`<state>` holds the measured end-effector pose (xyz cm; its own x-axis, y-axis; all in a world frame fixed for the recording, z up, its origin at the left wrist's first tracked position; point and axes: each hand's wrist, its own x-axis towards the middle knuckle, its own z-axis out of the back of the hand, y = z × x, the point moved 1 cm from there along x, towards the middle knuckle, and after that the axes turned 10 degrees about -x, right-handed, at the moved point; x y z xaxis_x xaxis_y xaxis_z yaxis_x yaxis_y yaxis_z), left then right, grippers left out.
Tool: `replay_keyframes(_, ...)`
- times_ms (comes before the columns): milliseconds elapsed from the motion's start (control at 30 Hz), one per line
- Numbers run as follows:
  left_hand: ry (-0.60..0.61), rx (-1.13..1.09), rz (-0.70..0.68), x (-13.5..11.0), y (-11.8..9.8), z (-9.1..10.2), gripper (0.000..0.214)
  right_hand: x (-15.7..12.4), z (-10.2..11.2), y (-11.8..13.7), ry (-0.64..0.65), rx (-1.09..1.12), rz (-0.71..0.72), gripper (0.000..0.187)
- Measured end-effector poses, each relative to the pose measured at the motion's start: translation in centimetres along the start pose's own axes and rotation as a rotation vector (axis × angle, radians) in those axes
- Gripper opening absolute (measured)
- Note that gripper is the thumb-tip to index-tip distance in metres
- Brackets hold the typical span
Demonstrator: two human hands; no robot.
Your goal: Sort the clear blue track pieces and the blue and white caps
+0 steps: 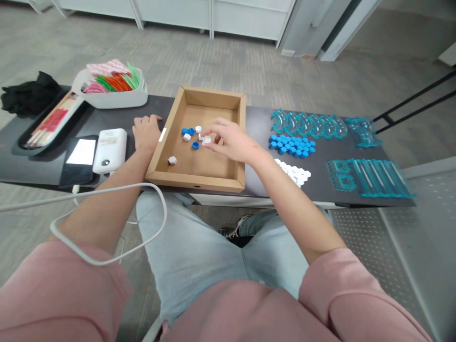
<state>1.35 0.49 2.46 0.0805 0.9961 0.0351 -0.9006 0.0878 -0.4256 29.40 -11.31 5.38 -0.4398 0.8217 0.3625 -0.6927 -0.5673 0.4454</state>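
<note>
The right hand [205, 141] is positioned above the interior of an open cardboard box [195, 183], its thumb and forefinger set a narrow gap apart at a white hexagonal piece [207, 140]; whether the piece is gripped cannot be determined. The left hand [146, 134] lies palm down just beside the box's left wall, fingers slightly spread, with nothing visible in its grasp.

The box rests on a dark surface [257, 121]. Near the right fingertips, toward the left half of the box floor, are blue hexagonal pieces [195, 146] and further white ones; one white piece sits apart, near the front left corner.

Right of the box, a blue pile [292, 145] lies behind a white pile [295, 173], which the right forearm partly covers. A row of curved teal translucent parts [308, 125] is placed behind the blue pile. Left of the left hand are a white power bank [110, 149] and a smartphone [79, 161].
</note>
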Motion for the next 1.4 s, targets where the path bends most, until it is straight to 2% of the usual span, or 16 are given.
replay_keyframes(100,-0.005,0.024,0.008,-0.2,-0.3,0.1,0.063,-1.7,1.3,-0.5,-0.048,-0.001,-0.008,0.03)
replay_keyframes(200,-0.021,0.046,0.008,-0.3,-0.5,0.1,0.066,-5.3,4.2,-0.6,-0.129,-0.017,-0.047,0.035)
replay_keyframes(300,-0.034,0.067,0.026,0.0,-0.3,-0.1,0.071,-11.3,8.0,-0.5,-0.253,-0.047,-0.189,0.042)
replay_keyframes(400,-0.083,0.069,0.035,0.7,0.4,-0.6,0.077,-18.9,10.9,-0.4,-0.383,-0.052,-0.414,0.045)
replay_keyframes(467,-0.107,0.052,0.027,1.2,1.0,-1.0,0.081,-23.8,11.7,-0.2,-0.433,-0.041,-0.559,0.045)
replay_keyframes(533,-0.106,0.058,0.03,1.8,1.5,-1.3,0.085,-27.8,11.7,0.0,-0.433,-0.043,-0.68,0.041)
replay_keyframes(633,-0.088,0.096,0.07,2.3,1.9,-1.4,0.089,-31.6,10.6,0.1,-0.382,-0.089,-0.796,0.033)
replay_keyframes(767,-0.048,0.074,0.092,2.2,1.9,-1.0,0.096,-32.9,8.5,-0.5,-0.359,-0.093,-0.848,0.031)
replay_keyframes(967,-0.021,0.069,0.096,1.4,1.1,-0.4,0.107,-32.4,6.2,-1.5,-0.438,-0.029,-0.851,0.049)
replay_keyframes(1267,-0.012,0.101,0.11,1.7,1.0,-0.6,0.101,-31.9,4.8,-1.7,-0.562,-0.039,-0.894,0.045)
replay_keyframes(1400,-0.035,0.081,0.077,1.6,1.2,-0.8,0.096,-31.7,4.7,-1.6,-0.575,-0.041,-0.915,0.047)
